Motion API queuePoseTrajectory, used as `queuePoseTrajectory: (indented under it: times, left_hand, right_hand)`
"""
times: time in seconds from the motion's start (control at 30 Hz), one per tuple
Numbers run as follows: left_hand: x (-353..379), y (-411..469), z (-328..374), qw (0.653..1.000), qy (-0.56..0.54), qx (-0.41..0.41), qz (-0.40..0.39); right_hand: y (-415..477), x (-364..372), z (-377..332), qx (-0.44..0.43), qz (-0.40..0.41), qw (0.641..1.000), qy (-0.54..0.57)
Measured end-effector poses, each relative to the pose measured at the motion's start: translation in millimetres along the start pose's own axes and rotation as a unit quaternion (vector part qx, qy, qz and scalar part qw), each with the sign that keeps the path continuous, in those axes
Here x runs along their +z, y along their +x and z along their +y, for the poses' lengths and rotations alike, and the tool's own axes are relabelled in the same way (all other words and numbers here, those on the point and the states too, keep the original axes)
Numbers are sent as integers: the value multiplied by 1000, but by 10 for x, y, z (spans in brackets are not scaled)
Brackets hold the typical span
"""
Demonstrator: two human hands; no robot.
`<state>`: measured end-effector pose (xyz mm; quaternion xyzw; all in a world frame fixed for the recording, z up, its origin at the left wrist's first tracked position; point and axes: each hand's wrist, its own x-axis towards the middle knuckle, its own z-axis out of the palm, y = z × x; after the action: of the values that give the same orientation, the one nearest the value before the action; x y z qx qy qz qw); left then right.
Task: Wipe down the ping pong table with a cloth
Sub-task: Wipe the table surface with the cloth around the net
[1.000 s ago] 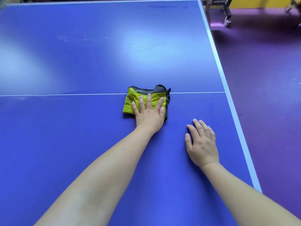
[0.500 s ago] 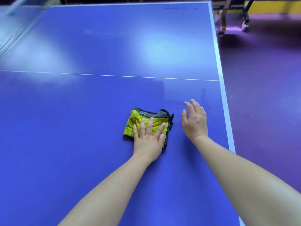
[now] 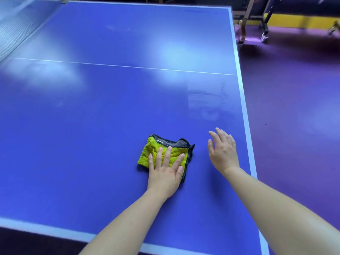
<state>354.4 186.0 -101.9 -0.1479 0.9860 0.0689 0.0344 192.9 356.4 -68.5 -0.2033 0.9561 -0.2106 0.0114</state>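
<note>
Nearest the camera is the white edge band of the ping pong table, with both bare forearms reaching out over it. The left hand lies flat on the cloth, fingers straight and spread. It presses down and nothing is curled round the fabric. The cloth sits on the near half of the blue top, right of middle and well inside the side edge.

It's a folded yellow-green plush cloth with a dark grey backing and hem, microfibre by the look of it. I'd judge it soft, light and floppy, and it should glide easily on this smooth top. Pushed from one corner it would probably bunch up, so a flat palm over the middle is the sensible hold. To lift it, a pinch at the grey hem would do.

Just to its right, clear of the cloth, is the right hand, fingers loose and extended, holding nothing. I can't tell whether it touches the surface.

Beyond it a pale streaky patch shows on the blue. Further out runs the thin white line, with the net at far left and a faint smear on the far half. Off the table are the purple floor, wheeled frame legs and a yellow strip.

A pale tab on the cloth's hem may be a label, but no writing can be read anywhere.
</note>
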Motion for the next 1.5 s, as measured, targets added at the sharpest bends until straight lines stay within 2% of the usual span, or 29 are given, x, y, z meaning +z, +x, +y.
queuePoseTrajectory:
  times: [0.43, 0.73, 1.03, 1.37, 1.5]
  left_hand:
    - [94, -1797, 72, 1000, -14, 15, 3]
    - [137, -2217, 363, 1000, -25, 3, -14]
    - [166, -1974, 1030, 998, -51, 16, -23]
    - [156, -949, 1306, 999, -28, -15, -26]
    - [118, -490, 1365, 998, -13, -42, -53]
  right_hand:
    - [-1495, -331, -146, 0, -12, 999, -50]
    - [-1864, -535, 83, 35, -24, 997, -64]
    - [-1694, -612, 438, 49, -46, 995, -70]
    - [-1095, -547, 974, 32, -56, 996, -61]
    - [-723, -496, 1124, 3, -49, 997, -61]
